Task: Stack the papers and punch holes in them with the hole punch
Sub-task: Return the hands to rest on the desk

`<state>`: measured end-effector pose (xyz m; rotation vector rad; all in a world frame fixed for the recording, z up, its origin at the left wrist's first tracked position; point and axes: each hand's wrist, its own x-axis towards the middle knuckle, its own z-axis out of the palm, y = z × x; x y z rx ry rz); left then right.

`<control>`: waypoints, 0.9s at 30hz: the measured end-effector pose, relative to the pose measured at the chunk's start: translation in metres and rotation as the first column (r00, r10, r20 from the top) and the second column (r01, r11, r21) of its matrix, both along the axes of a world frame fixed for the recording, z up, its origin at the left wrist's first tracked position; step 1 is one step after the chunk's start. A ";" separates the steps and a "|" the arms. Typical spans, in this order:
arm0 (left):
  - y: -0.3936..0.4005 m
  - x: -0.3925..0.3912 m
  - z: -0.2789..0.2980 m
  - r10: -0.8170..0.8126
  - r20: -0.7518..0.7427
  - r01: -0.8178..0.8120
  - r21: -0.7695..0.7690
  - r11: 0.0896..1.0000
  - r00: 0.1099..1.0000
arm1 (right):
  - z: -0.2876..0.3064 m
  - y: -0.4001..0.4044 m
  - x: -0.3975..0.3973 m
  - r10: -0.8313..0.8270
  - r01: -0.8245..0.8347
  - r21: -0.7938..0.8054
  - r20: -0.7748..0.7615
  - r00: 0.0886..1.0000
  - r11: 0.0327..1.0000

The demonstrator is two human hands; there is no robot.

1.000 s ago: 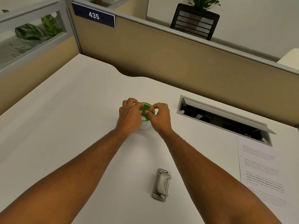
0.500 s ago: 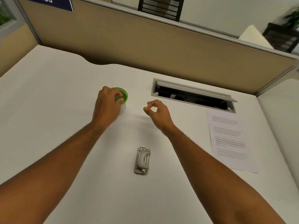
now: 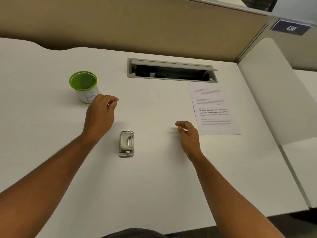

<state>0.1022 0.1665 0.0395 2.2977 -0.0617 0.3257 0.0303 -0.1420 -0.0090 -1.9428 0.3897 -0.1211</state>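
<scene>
A thin pin-like thing is pinched by the left hand [image 3: 100,115]; the right hand [image 3: 188,134] is kept loosely open beside the papers [image 3: 214,109]

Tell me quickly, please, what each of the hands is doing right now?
Left hand: fingers pinched shut on something small and thin; what it is cannot be told.
Right hand: loosely open, holding nothing.

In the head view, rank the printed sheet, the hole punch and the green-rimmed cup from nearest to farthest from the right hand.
From the right hand:
1. Printed sheet, just to its right, up the desk.
2. Hole punch, to its left, between the two forearms.
3. Green-rimmed cup, far left, beyond the left hand.
</scene>
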 end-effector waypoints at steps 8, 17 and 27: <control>-0.066 -0.056 -0.018 -0.125 -0.109 0.114 -0.098 0.989 0.986 | -0.010 -0.052 -0.060 -0.275 0.275 -0.037 0.020 0.961 0.961; -0.115 -0.108 -0.043 -0.256 -0.138 0.246 -0.086 0.965 0.957 | -0.013 -0.085 -0.088 -0.293 0.289 -0.085 -0.035 0.956 0.954; -0.135 -0.142 -0.069 -0.196 -0.226 0.220 0.083 0.972 0.954 | -0.016 -0.082 -0.089 0.053 -0.040 -0.437 0.017 0.998 0.899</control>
